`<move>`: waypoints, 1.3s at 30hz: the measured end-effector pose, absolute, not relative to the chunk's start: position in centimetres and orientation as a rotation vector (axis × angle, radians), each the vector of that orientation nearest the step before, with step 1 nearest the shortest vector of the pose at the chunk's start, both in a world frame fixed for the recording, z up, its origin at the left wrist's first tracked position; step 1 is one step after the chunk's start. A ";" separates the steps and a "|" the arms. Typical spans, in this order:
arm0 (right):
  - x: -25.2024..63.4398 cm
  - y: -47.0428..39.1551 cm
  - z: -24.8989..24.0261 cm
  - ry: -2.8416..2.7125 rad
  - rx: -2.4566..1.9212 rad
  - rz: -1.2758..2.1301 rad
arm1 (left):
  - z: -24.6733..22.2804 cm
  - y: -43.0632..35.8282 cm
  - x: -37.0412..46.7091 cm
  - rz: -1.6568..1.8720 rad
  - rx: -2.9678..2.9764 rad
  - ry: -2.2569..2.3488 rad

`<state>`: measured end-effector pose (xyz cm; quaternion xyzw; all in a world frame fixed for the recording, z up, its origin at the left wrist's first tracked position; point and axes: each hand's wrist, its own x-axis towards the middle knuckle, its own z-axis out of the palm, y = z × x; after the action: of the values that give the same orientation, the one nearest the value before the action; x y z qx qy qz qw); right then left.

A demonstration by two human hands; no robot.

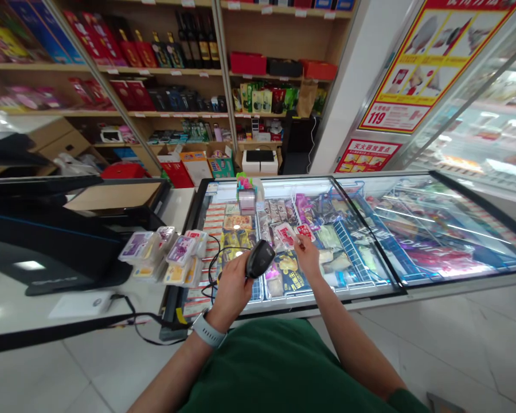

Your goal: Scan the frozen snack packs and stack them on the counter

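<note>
My left hand, with a pale watch strap on its wrist, is wrapped round a black barcode scanner. The scanner's head faces right, toward my other hand. My right hand is closed at the near edge of two small clear plastic boxes with red labels, a left box and a right box. Its fingertips pinch the left one; whether they also grip the right one I cannot tell. Both boxes are over the glass top of a chest freezer.
Stacked plastic boxes with purple labels stand at the left beside a black checkout terminal. The scanner's black cable loops over the freezer's left end. A colourful object sits at its back rim. Stocked shelves rise behind.
</note>
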<state>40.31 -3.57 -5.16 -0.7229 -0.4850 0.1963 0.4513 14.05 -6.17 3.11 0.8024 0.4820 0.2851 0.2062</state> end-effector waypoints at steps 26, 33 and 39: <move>38.9 -1.7 -5.1 -1.211 -1.674 0.488 | 3.1 -5.5 13.9 0.724 2.313 1.361; 38.4 -1.8 -4.8 -1.214 -1.655 0.505 | 3.0 -5.8 13.8 0.746 2.297 1.376; 38.1 -2.1 -4.3 -1.195 -1.650 0.509 | 2.8 -6.1 13.9 0.770 2.336 1.397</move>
<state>38.09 -2.07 -4.31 -0.6815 -0.4936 0.2103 0.4976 13.87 -6.09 2.83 0.8157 0.4879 0.2687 0.1559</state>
